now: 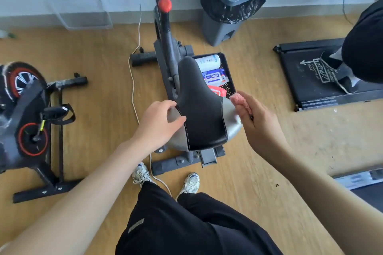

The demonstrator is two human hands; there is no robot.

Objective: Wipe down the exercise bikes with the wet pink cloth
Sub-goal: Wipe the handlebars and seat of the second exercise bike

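Pink cloth [236, 98] sits bunched in the right hand [260, 125], whose fingers are curled closed round it, so only a fuzzy tuft shows at the far end of the fist. That hand is at the right edge of the saddle [202, 114], with the cloth beside the grey side panel; whether it actually touches the panel I cannot tell.

On the saddle's left edge is the left hand [158, 123]. Its thumb [178, 120] lies across the top by the white seam, and the other fingers bend down over the grey rim, gripping it.

Black on top and grey at the sides, the saddle belongs to the middle exercise bike [165, 33], whose dark frame runs away towards the far wall and carries a red knob [164, 4]. A second bike [31, 122] with red-ringed wheels stands well apart on the left.

Just right of the middle bike, partly hidden under the saddle, a dark tray [227, 62] holds a white bottle [208, 61] and packs of wipes. Farther off by the wall is a grey bin [230, 2] with a black liner, and a treadmill [306, 80] lies at the right on the wooden floor [99, 58]
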